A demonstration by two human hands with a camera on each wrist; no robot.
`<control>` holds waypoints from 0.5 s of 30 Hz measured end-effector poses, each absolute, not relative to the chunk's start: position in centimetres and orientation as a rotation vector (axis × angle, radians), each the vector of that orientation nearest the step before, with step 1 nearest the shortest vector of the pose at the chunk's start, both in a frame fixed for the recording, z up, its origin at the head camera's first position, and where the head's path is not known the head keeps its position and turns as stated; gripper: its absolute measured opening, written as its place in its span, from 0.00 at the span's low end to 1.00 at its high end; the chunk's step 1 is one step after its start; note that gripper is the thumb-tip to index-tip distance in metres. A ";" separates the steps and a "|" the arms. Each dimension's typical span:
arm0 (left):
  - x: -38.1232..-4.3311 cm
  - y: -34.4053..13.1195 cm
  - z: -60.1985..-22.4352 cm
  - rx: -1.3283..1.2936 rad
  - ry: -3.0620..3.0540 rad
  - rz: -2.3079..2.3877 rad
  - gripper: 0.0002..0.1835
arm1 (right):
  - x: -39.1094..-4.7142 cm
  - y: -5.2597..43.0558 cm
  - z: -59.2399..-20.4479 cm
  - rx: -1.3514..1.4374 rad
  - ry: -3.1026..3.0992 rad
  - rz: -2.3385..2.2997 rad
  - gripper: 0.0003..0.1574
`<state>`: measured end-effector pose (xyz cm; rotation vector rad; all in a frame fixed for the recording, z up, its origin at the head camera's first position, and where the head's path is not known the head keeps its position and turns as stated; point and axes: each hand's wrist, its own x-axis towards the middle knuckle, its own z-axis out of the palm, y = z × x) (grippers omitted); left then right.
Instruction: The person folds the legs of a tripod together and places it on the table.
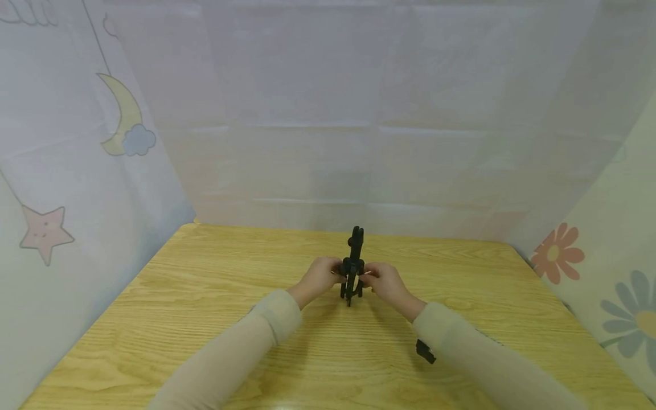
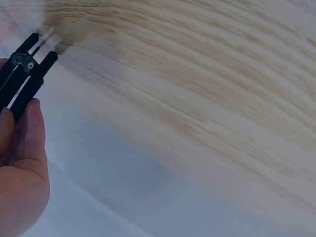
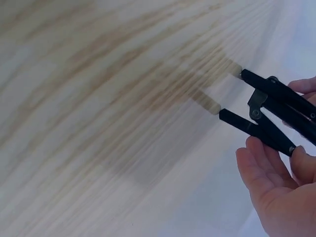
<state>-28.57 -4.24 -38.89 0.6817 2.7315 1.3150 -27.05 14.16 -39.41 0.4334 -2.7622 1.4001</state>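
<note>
A small black tripod (image 1: pixel 355 250) is upright between both hands, its feet low over the wooden tabletop in the head view. My left hand (image 1: pixel 322 275) grips it from the left, thumb and fingers on a leg. From the right, my right hand (image 1: pixel 384 282) pinches another leg between thumb and fingertips. The right wrist view shows the tripod legs (image 3: pixel 256 129) partly spread around a hinged centre brace. In the left wrist view, the left hand (image 2: pixel 24 192) holds the legs close together, feet pointing away from the palm.
A small black piece (image 1: pixel 425 351) lies on the wooden table (image 1: pixel 230 256), beside the right sleeve. A pale sheet (image 1: pixel 307 114) hangs behind the table's far edge. Printed sheets with a moon, star and flowers stand at both sides.
</note>
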 end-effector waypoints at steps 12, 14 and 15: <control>-28.6 -4.5 -39.0 0.656 2.711 1.314 0.06 | -26.7 13.1 -39.5 0.262 -2.732 1.573 0.12; -28.5 -4.5 -39.2 0.676 2.720 1.314 0.06 | -26.6 12.9 -39.6 0.226 -2.726 1.590 0.12; -28.5 -4.6 -39.2 0.682 2.726 1.310 0.06 | -26.5 12.7 -39.6 0.209 -2.726 1.597 0.12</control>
